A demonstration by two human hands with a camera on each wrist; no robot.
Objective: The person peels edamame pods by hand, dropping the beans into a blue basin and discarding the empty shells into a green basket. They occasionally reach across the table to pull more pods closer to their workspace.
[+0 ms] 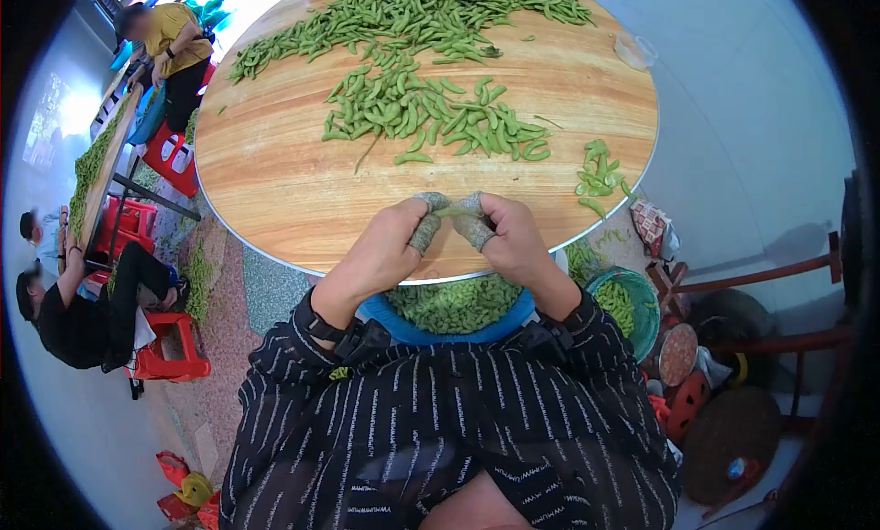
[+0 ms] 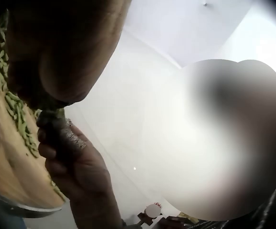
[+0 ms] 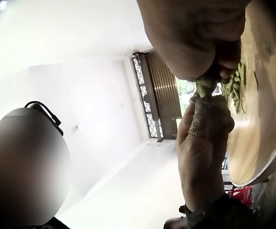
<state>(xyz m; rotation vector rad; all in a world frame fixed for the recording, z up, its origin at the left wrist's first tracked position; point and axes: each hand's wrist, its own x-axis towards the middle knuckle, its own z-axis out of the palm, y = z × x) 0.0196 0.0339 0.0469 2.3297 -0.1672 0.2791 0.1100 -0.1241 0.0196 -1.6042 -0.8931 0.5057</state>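
Note:
Above the near edge of the round wooden table (image 1: pixel 275 163), my left hand (image 1: pixel 385 246) and right hand (image 1: pixel 518 241) meet tip to tip. Between them they pinch a green bean pod (image 1: pixel 450 212), one end in each hand. Grey wrapping covers the thumb and a fingertip of both hands. In the right wrist view the pod (image 3: pixel 204 89) shows as a short green piece between the fingers, the rest hidden by them. Directly below, under the table edge, a blue basin (image 1: pixel 385 324) holds many shelled green beans.
A loose group of pods (image 1: pixel 403 108) lies mid-table, with a larger heap (image 1: pixel 431 16) behind. A few pods (image 1: pixel 598 172) and a clear cup (image 1: pixel 634 51) sit on the right. A green basket (image 1: pixel 646 324) stands at my right. People sit at another table (image 1: pixel 105 163) on the left.

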